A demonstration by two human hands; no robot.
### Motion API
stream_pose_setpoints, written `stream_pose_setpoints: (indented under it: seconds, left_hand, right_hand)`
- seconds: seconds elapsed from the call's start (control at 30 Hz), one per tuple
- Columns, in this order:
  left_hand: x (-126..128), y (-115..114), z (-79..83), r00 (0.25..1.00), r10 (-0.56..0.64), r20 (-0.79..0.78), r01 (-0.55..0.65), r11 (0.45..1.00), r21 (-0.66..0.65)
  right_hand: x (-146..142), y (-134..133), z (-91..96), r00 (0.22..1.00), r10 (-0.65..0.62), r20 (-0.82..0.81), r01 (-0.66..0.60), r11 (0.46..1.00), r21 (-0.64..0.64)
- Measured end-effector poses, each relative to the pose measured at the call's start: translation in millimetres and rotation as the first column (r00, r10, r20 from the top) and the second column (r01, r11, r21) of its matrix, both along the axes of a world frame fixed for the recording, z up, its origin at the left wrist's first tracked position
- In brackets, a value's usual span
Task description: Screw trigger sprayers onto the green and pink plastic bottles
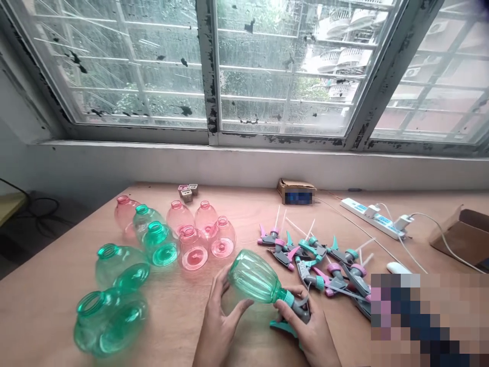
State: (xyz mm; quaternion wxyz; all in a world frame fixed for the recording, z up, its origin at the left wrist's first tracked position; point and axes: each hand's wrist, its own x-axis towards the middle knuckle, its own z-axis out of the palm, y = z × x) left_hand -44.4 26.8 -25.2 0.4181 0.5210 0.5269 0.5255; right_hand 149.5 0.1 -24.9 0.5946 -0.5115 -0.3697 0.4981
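Note:
Between my hands a clear green bottle (254,275) lies tilted on its side, its neck pointing right and down. My left hand (225,311) curls around the bottle's base end, thumb beneath it. At the neck, my right hand (305,318) grips a grey and teal spray head (300,306), fingers at the teal collar. The collar meets the bottle's neck; how far it is screwed on I cannot tell. A teal trigger (283,327) sticks out below the right hand.
Several open green bottles (110,321) and pink bottles (194,250) stand at left. Loose spray heads (336,275) with pink or teal parts lie in a pile at right. Behind are a small cardboard box (296,184), a power strip (376,219) and cables. A blurred patch covers the lower right.

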Motion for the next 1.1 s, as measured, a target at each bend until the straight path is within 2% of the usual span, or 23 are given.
stream_pose_setpoints:
  seconds: [0.1,0.27,0.43,0.53,0.73,0.87,1.1]
  left_hand:
    - [1,-5,0.2,0.999,-0.016,0.034,0.017,0.999,-0.038]
    - [2,-9,3.6,0.996,0.074,0.044,-0.071,0.994,-0.085]
    - [2,-4,5.2,1.0,-0.008,-0.005,0.008,0.999,-0.032]
    - [3,-2,4.7,1.0,-0.006,-0.009,0.006,1.0,0.001]
    - [4,-8,8.7,0.999,-0.034,-0.004,0.033,0.998,-0.061]
    - [5,-10,10.4,1.0,-0.005,0.027,0.007,0.997,-0.074]
    - [5,-4,3.0,1.0,0.027,-0.014,-0.027,1.0,-0.001]
  right_hand:
    - [-2,-2,0.6,0.999,0.03,-0.028,-0.03,0.999,0.016]
    - [-6,-5,3.8,0.995,0.064,-0.082,-0.061,0.998,0.032]
    - [1,-1,1.7,0.993,0.108,-0.038,-0.109,0.994,-0.007]
    - [6,1,-1.6,0.993,0.115,-0.029,-0.116,0.993,-0.006]
    - [6,-1,-5.9,0.99,0.131,-0.055,-0.131,0.991,0.009]
    - [-1,-4,-4.3,0.99,0.096,-0.104,-0.094,0.995,0.021]
    - [4,0,-6.1,0.995,0.102,-0.005,-0.102,0.995,0.005]
